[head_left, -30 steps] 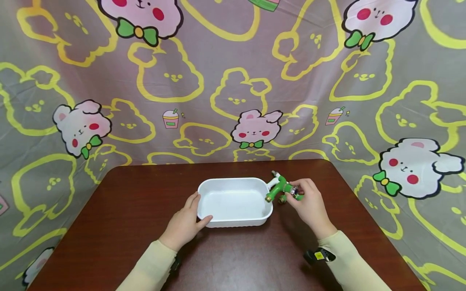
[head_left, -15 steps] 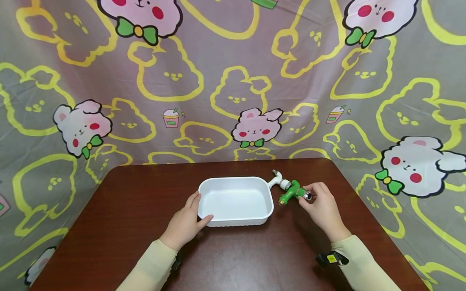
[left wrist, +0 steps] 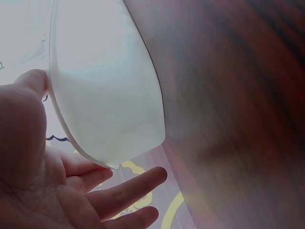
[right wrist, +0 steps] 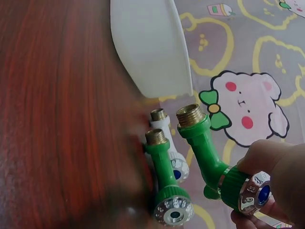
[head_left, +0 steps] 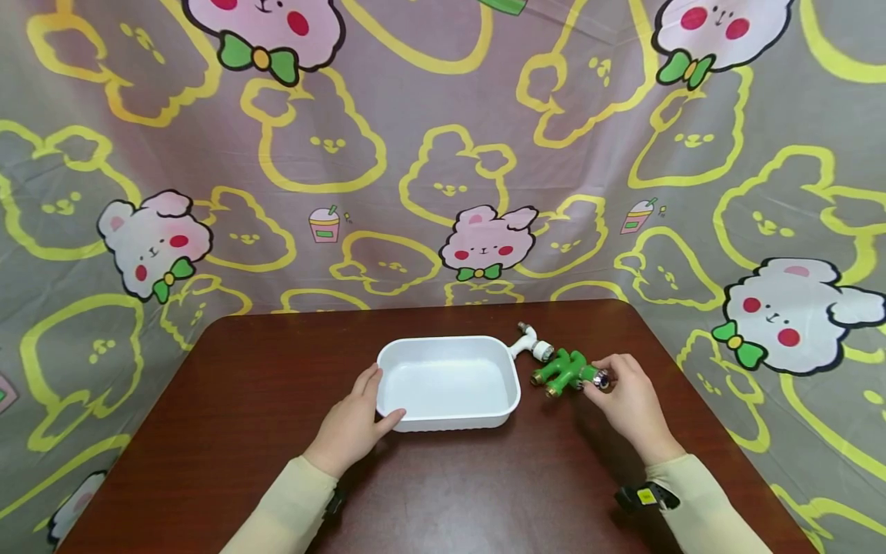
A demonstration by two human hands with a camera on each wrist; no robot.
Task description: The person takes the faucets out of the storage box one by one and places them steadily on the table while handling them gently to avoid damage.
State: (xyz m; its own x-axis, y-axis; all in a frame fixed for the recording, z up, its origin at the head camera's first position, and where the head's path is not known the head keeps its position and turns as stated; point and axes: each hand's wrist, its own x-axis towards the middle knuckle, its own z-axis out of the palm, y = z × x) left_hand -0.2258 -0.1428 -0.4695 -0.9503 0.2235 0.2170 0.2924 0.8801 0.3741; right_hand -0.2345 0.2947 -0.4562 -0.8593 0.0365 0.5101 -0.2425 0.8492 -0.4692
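A white oval basin (head_left: 446,385) sits mid-table. My left hand (head_left: 353,423) rests on its left end, thumb over the front rim and fingers at the side; in the left wrist view two fingers (left wrist: 128,195) extend free of the wall. My right hand (head_left: 633,400) pinches the chrome handle of a green tap (right wrist: 207,157), whose threaded brass spout points toward the basin. Beside and partly behind it, a second green tap (right wrist: 164,167) lies on the table. A white tap (head_left: 529,342) lies just beyond, by the basin's right end.
The dark brown wooden table (head_left: 270,400) carries the basin and taps. A patterned cloth (head_left: 388,169) with cartoon bunnies hangs behind the table and along both sides. A black wrist strap (head_left: 647,496) circles the right sleeve.
My right hand has moved the green tap rightward and slightly nearer, away from the basin's right rim. The white tap and second green tap show more fully. My left hand has stayed at the basin.
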